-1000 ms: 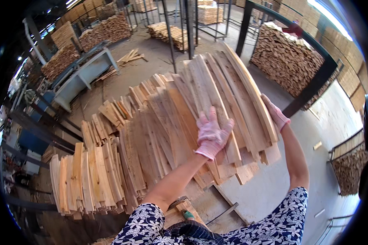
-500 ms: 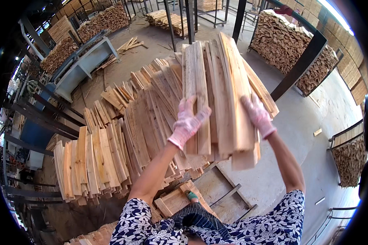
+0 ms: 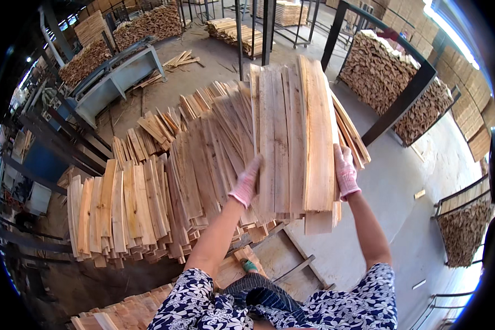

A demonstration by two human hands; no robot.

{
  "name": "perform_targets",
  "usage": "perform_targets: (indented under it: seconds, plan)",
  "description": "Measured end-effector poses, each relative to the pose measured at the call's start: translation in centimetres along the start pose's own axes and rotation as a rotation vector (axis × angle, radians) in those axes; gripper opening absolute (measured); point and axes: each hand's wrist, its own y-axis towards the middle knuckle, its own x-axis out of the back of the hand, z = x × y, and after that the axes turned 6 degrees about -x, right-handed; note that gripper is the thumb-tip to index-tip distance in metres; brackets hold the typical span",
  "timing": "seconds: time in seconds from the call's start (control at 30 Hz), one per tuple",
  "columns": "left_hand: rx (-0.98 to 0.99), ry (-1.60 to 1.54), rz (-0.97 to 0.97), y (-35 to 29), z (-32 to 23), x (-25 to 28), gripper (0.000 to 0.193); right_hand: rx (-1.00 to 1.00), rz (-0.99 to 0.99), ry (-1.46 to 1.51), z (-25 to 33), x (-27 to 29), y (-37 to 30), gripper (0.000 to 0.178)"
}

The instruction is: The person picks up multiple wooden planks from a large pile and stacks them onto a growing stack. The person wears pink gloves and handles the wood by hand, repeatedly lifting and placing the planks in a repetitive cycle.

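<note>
Pink-gloved left hand [image 3: 246,182] clamped on left side of board bundle [image 3: 291,137], gloved right hand [image 3: 346,173] clamped on right side. Bundle sits between both hands, far ends well beyond fingers, near ends toward body. Wood pile [image 3: 198,165] left of bundle; narrow strips [image 3: 353,135] poke out right, just beyond right hand.

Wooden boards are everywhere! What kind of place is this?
It looks like a wood workshop or a lumber warehouse, though I can't be sure which. The clues are the long pile of loose boards, the tall wood stack on the right, and the dark metal frame beside it.
</note>
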Motion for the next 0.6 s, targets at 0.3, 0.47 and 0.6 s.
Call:
perform_targets:
  seconds: [0.3, 0.47, 0.6]
  plan:
    - [0.137, -0.042, 0.213, -2.8, 0.0, 0.1, 0.070, 0.550, -0.108, -0.753, -4.3, 0.4, -0.9, 0.045]
    - [0.204, -0.083, 0.239, -11.1, -0.7, 5.1, 0.061, -0.190, 0.153, 0.182, -3.4, -1.4, -10.0, 0.058]
    - [0.120, -0.168, 0.210, -15.8, 2.6, 9.5, 0.064, -0.466, 0.616, 0.874, -7.3, -1.7, -13.7, 0.072]
